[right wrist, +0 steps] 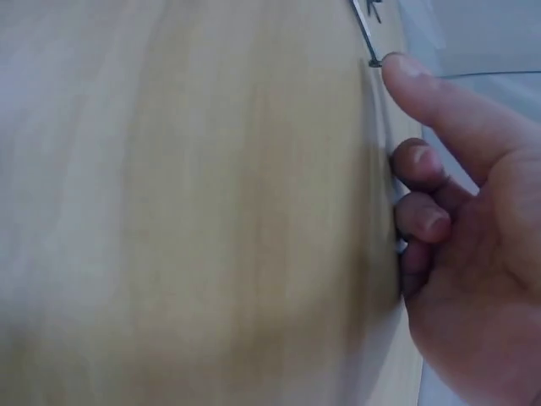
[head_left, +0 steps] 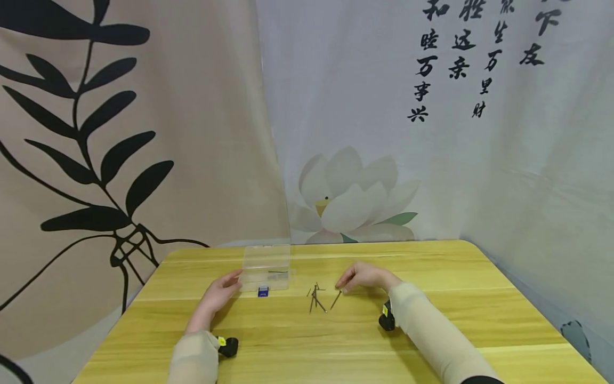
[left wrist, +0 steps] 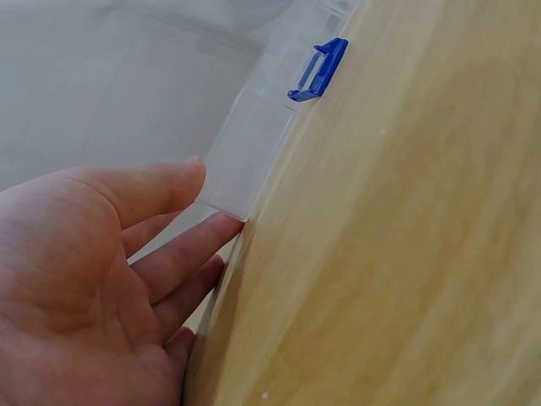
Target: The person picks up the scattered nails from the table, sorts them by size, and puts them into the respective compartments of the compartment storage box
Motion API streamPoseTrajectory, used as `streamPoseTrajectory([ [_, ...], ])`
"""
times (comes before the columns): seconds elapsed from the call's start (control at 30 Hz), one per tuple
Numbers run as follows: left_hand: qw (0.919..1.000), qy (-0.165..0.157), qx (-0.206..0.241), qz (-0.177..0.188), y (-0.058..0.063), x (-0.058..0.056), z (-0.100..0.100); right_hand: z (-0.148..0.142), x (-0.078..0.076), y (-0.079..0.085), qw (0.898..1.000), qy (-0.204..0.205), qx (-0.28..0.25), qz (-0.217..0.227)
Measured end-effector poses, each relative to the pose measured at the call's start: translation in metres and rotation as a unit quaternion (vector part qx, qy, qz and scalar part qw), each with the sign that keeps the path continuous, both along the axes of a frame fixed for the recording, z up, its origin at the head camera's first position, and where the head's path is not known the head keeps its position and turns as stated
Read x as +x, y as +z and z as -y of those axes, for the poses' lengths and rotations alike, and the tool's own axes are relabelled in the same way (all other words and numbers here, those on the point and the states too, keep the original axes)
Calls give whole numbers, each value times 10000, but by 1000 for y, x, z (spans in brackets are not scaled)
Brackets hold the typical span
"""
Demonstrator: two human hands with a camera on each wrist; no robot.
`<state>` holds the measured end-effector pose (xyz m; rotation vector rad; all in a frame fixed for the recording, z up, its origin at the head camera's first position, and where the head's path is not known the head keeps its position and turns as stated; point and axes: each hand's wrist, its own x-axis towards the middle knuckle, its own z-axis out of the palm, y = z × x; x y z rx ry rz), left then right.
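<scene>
A clear plastic box (head_left: 249, 280) with a blue latch (head_left: 263, 292) stands with its lid raised near the table's far edge. My left hand (head_left: 221, 292) rests against the box's left end. In the left wrist view, its thumb and fairly straight fingers (left wrist: 182, 262) meet the box corner. My right hand (head_left: 362, 277) is low over the table, its fingertips right at the head of a dark nail (head_left: 335, 300). That nail lies slanted, and its head shows just beside the thumb (right wrist: 423, 89) in the right wrist view. The right index fingertip is hidden there.
Several more dark nails (head_left: 314, 298) lie in a loose heap between the box and my right hand. One thin dark piece (head_left: 278, 272) shows inside the box. Behind the wooden table (head_left: 288, 346) hangs a printed cloth (head_left: 216, 133).
</scene>
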<state>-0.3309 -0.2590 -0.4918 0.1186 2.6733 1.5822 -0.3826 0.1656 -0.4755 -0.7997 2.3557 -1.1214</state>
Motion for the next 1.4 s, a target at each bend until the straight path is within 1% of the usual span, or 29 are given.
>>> streamPoseTrajectory([
  [0.17,10000,10,-18,20,0,0,1,0,1,-5,9998,-136,-108,137],
  [0.4,10000,3,-52,9,1,0,2,3,2,-8,9994,-205,-252,155],
  [0.47,10000,13,-81,-47,2,0,1,4,2,-8,9992,-209,-285,166],
  [0.63,9999,-3,-148,-76,4,1,2,5,3,-8,9993,-155,-329,73],
  [0.77,9999,-24,-120,-12,4,2,2,5,5,-7,9993,-150,-347,16],
  [1.17,9999,-52,-124,19,2,0,1,3,5,-8,9996,-157,-251,-2],
  [1.4,9999,-51,-111,33,2,1,0,2,6,-7,9998,-155,-106,-108],
])
